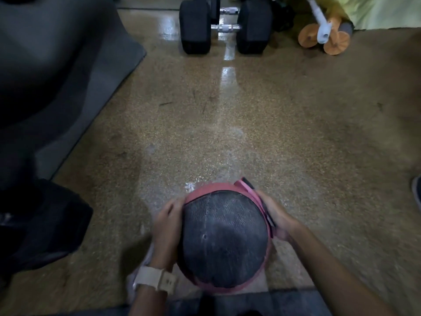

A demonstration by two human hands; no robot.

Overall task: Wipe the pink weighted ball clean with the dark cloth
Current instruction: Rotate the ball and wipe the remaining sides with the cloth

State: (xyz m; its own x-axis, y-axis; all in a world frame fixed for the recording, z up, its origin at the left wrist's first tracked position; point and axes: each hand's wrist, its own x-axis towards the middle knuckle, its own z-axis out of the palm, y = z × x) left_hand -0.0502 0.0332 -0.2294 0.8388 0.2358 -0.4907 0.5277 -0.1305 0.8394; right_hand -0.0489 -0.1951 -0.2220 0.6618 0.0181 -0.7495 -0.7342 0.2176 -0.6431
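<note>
- Floor (227,133) ahead of the ball (224,242) lies open, wide and bare through the middle
- Dark mat (109,71) and a dark bag (41,224) crowd the left side
- Dumbbells (225,26) block the far end; orange wheels (325,39) stand just right of them
- Both hands press the ball's flanks; no gap there

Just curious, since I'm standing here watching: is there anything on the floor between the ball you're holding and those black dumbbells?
No. In the head view, the speckled floor between the ball and the dumbbells is bare, with only glare streaks.
</note>
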